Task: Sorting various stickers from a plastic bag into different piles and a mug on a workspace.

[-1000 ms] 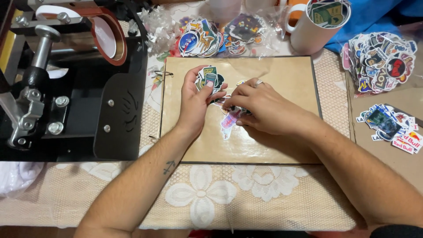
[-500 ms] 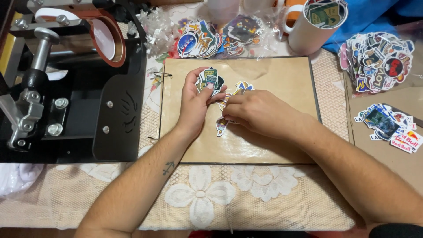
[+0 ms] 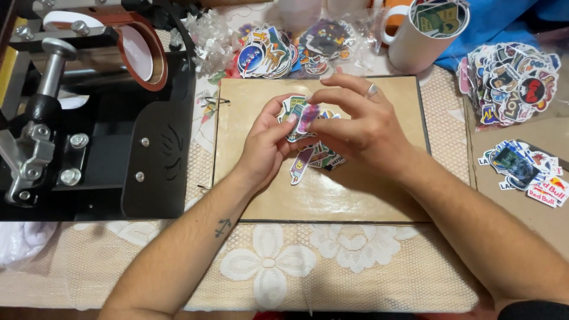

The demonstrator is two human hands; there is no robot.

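Observation:
My left hand (image 3: 268,144) holds a small stack of colourful stickers (image 3: 291,112) over a tan board (image 3: 332,195). My right hand (image 3: 355,121), with a ring on one finger, pinches a pink-purple sticker (image 3: 307,118) at the top of that stack. More loose stickers (image 3: 314,159) lie on the board just under both hands, one of them long and pencil-shaped.
A black heat press (image 3: 106,112) with a round red-rimmed plate stands at the left. Sticker piles lie at the back (image 3: 278,52), far right (image 3: 510,83) and right (image 3: 527,172). A white mug (image 3: 430,32) holds stickers. Lace cloth (image 3: 267,266) covers the table.
My right hand has lifted from the board up to the stack in my left hand and now pinches a pink-purple sticker there. Both hands have drifted slightly away from me.

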